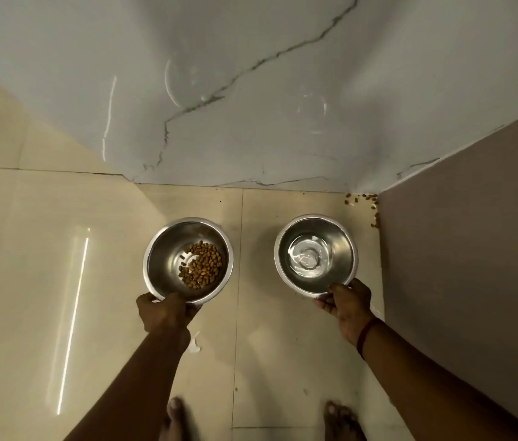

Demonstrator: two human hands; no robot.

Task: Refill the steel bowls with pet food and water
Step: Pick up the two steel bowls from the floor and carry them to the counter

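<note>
**While left hand and right hand grip, kibble bowl and water bowl are near the wall**

Where the left hand's fingers curl round its near rim, the steel kibble bowl holds a small heap of brown kibble. The right hand pinches the water bowl's near rim, thumb on top, with clear water inside. Both bowls are over beige floor tiles, side by side but apart, before a veined marble wall. Loose kibble lies in the corner beside a brown panel. A red thread circles the right wrist.

We see a glossy cream-tiled floor; on it lie spilled kibble in the far right corner and 1 white scrap.
</note>
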